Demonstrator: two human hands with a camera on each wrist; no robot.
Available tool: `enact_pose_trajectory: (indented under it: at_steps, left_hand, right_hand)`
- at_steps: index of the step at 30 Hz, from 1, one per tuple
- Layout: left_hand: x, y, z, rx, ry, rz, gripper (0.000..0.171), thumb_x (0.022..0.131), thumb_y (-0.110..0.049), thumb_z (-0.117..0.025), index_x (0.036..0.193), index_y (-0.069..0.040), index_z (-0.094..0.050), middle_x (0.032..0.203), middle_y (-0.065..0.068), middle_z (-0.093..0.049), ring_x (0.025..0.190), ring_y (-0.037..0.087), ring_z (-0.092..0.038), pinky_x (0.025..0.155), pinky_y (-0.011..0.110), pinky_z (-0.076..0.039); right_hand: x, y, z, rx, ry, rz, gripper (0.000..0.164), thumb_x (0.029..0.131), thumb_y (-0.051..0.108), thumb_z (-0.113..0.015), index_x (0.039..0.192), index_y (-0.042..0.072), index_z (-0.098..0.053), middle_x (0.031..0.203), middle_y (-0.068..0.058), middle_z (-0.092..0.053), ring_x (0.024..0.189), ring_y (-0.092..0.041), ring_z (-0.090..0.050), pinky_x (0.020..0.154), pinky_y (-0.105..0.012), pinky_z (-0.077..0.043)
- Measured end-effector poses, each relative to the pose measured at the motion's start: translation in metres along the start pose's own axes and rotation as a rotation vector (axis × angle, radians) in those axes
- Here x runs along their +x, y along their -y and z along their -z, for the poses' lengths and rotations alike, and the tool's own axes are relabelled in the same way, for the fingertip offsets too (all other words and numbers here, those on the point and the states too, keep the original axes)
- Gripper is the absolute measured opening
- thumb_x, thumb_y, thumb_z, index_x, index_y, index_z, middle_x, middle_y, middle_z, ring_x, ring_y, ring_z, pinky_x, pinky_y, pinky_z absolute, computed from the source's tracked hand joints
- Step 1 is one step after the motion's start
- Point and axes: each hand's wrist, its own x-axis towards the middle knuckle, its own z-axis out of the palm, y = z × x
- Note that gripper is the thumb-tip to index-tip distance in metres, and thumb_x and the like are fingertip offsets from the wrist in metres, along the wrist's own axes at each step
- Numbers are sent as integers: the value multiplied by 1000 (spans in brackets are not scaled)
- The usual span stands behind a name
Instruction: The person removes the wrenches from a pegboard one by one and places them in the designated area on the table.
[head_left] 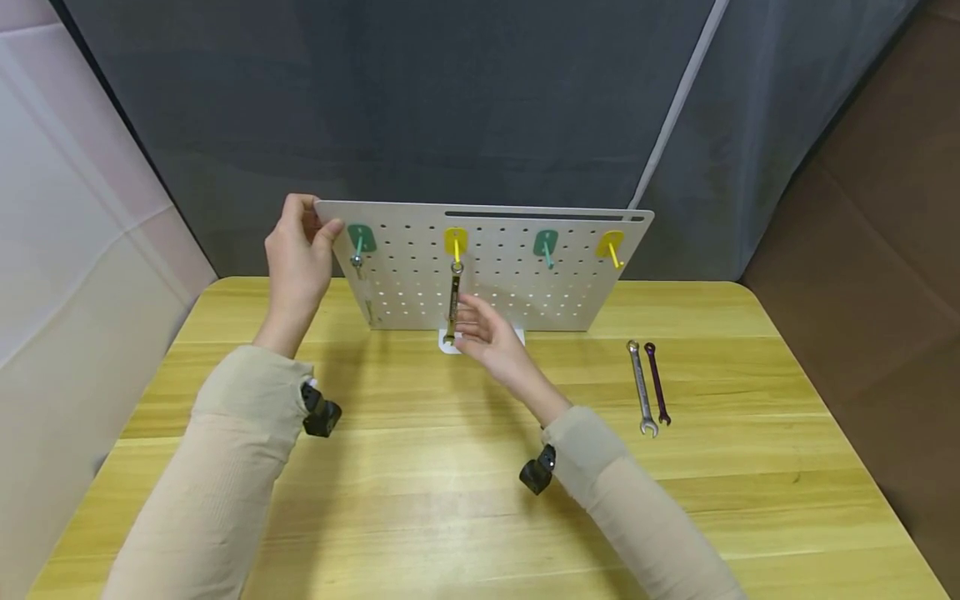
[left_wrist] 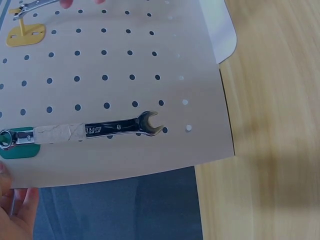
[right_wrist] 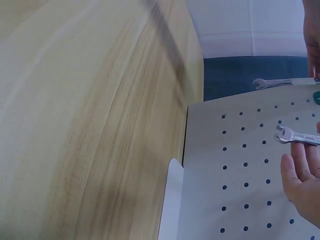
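My left hand (head_left: 296, 258) grips the upper left corner of a white pegboard (head_left: 510, 292) that stands on the table. From the yellow hook (head_left: 456, 240) second from left hangs a combination wrench (head_left: 453, 300), its open end down. Beside that wrench is my right hand (head_left: 483, 337), fingers loosely extended, fingertips right at the shaft in the right wrist view. Another wrench (left_wrist: 115, 127), with pale tape round its shaft, hangs on the leftmost green hook (left_wrist: 22, 150), close to my left hand.
Farther right on the pegboard are a green hook (head_left: 547, 243) and a yellow hook (head_left: 611, 245), both bare. A silver wrench (head_left: 641, 387) and a purple wrench (head_left: 657, 383) lie side by side on the wooden table (head_left: 420, 500). A dark curtain (head_left: 420, 100) hangs behind the board.
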Motion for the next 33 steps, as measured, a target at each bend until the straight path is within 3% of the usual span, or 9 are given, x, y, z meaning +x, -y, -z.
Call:
enact_pose_trajectory:
  at_steps: [9, 17, 22, 29, 33]
  left_hand:
    - [1, -1, 0, -2, 0, 1, 33, 97, -16, -53, 124, 0, -45, 118, 20, -59, 103, 28, -54, 90, 40, -46]
    - [0, -1, 0, -3, 4, 6, 33, 97, -17, -53, 124, 0, -45, 118, 20, -58, 103, 28, -53, 90, 40, -45]
    - [0, -1, 0, -4, 5, 8, 33, 97, -16, -52, 125, 0, -45, 119, 20, -58, 103, 28, -53, 91, 40, -46]
    - [0, -1, 0, -8, 2, 4, 32, 97, -17, -52, 124, 0, -45, 118, 20, -58, 102, 28, -53, 91, 41, -46]
    - [0, -1, 0, -2, 4, 4, 32, 97, -16, -52, 124, 0, -45, 118, 20, -58, 102, 27, -52, 90, 40, -45]
  right_hand:
    - [-6, 6, -2, -55, -8, 0, 55, 93, 1, -54, 144, 4, -34, 131, -24, -55, 117, -36, -56, 100, -37, -48]
    - [-10, 11, -3, 4, -53, -14, 45, 95, 3, -54, 138, 3, -43, 120, -27, -60, 97, -28, -66, 83, -31, -56]
    - [-12, 15, -3, 11, -58, -27, 44, 94, 3, -56, 136, 1, -44, 118, -26, -61, 93, -27, -66, 81, -31, -56]
    - [-16, 19, -2, 25, -81, -57, 43, 93, 3, -57, 135, 1, -46, 119, -30, -59, 81, -9, -64, 79, -29, -57]
    - [-19, 23, -1, 37, -95, -88, 42, 93, 2, -57, 134, 3, -48, 119, -28, -60, 88, -25, -67, 80, -29, -56]
